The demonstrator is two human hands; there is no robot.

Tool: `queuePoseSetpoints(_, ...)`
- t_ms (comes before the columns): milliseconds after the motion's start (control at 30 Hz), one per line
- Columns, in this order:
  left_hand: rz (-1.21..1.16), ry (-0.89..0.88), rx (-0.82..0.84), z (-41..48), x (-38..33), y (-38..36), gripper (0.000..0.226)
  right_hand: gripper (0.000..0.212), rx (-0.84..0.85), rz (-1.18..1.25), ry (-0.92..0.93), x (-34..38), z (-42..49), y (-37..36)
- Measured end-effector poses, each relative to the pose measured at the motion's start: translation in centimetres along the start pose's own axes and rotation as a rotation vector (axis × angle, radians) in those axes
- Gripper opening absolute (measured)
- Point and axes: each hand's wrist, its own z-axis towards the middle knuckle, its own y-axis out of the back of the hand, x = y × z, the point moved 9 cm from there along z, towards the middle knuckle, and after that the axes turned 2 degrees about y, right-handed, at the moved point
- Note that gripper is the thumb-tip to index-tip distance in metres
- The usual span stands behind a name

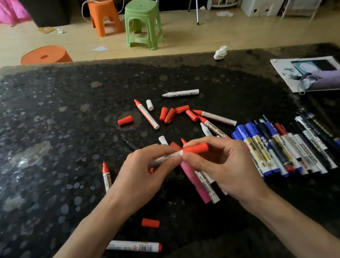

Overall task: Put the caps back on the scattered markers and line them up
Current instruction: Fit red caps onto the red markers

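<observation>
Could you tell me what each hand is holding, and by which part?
The left hand grips a marker by its white barrel; the right hand pinches its red cap where it meets the barrel.

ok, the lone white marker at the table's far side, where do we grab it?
Take the white marker by the middle of its barrel, coming down from above and pinching across its width. It lies flat on the table, long axis left to right, nothing touching either long side. Keep off the left end: the bare tip points there and needs a cap.
</observation>
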Motion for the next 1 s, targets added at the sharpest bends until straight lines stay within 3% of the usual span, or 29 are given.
queuePoseSetpoints(200,-0.255,0.029,0.102,-0.5,-0.7,-1.8,0.04,0.023,-0.14,0.246,-0.181,-1.8,0.0,1.5)
queuePoseSetpoints(367,-0.235,0.046,0.074,-0.2,-0.2,-1.8,0.036,0.025,-0.23,0.137,-0.263,-3.0,0.0,5.0)
queuePoseSetpoints(467,-0.127,0.046,0.133,-0.2,-0.1,-2.4,0.032,0.033,-0.221,0.171,-0.277,-3.2,-0.3,4.6)
queuePoseSetpoints(600,-0.081,0.049,0.233,-0.5,-0.4,-3.4,0.026,0.023,-0.148,0.271,-0.247,-2.3,-0.6,2.6)
queuePoseSetpoints(1000,-0.123,0.082,0.242,-0.3,0.7,-2.5,0.029,0.018,-0.066,0.19,-0.207,-1.7,0.0,2.5)
